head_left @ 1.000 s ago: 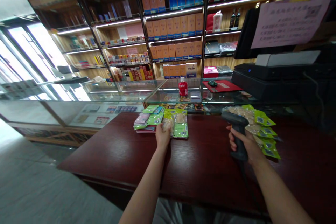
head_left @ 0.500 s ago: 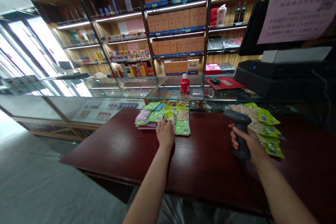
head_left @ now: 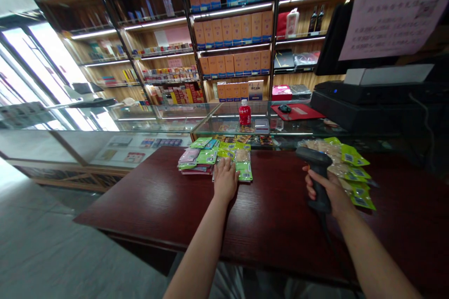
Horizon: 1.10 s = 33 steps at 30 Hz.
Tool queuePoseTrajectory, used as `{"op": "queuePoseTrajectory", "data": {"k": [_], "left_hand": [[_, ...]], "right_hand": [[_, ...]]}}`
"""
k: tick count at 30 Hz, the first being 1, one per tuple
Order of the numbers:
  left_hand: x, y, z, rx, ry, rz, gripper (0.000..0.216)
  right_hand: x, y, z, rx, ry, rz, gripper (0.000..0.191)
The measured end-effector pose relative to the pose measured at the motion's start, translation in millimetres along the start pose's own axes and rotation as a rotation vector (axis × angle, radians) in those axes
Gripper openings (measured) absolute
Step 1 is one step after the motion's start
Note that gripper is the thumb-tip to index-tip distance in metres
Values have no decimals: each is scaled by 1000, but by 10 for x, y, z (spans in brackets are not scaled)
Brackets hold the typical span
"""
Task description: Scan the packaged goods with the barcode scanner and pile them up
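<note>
My left hand [head_left: 226,179] lies palm down with its fingers stretched over green snack packets [head_left: 244,171] at the far side of the dark red table. Beside them, to the left, is a pile of mixed green and pink packets [head_left: 199,155]. My right hand [head_left: 331,187] is wrapped round the handle of a black barcode scanner [head_left: 317,163], held above the table with its head tilted to the left. A cable hangs from the handle's base. Behind that hand lies a row of overlapping clear and green snack packets [head_left: 356,174], partly hidden by the hand and scanner.
Beyond the dark red table [head_left: 168,201] stands a glass display counter [head_left: 210,124]. On it are a red bottle [head_left: 244,113], a computer mouse [head_left: 284,108] on a red mat and, to the right, a black monitor [head_left: 333,39] with a pink notice. Stocked shelves line the back wall.
My left hand has shifted slightly right and flattened, its fingers now spread over the green packets. The right hand keeps hold of the scanner in nearly the same place.
</note>
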<state>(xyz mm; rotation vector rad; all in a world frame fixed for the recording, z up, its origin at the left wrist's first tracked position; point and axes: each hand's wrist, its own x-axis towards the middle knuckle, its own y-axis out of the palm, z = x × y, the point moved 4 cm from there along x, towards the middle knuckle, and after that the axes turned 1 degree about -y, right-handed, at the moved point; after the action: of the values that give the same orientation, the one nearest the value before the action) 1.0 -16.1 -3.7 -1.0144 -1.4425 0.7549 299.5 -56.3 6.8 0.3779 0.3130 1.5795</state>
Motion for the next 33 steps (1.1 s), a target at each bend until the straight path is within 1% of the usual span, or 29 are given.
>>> {"op": "queuePoseTrajectory", "data": {"k": [4,6,10,14,20,25,28,30,33], "left_hand": [[13,-23,-27,-32,11,-80,39],[24,-37,-80,-55,34,-122,39],[57,-56,-327,-132,144,-168,37],[111,-40,-717,-235,270,-191,38],[314,122,-1413,-310,425,-110,38],[605,244,-2049,-322,554,-16,39],[814,324,-2409,-288,644,32,41],[964,390,-2608,-269,685,44,40],[1198,505,-2833,-266,705,70,37]], "right_hand": [[20,50,-23,-23,-6,-13,38],[27,103,-26,-47,-6,-33,41],[8,203,33,-158,-22,-104,44],[-102,181,142,-163,-59,-153,46],[-360,-128,241,-128,-124,-277,47],[-471,-382,297,-114,-101,-341,47],[-501,-496,347,-111,-117,-380,48],[-519,-564,372,-103,-127,-405,48],[-551,-674,388,-85,-119,-445,49]]}}
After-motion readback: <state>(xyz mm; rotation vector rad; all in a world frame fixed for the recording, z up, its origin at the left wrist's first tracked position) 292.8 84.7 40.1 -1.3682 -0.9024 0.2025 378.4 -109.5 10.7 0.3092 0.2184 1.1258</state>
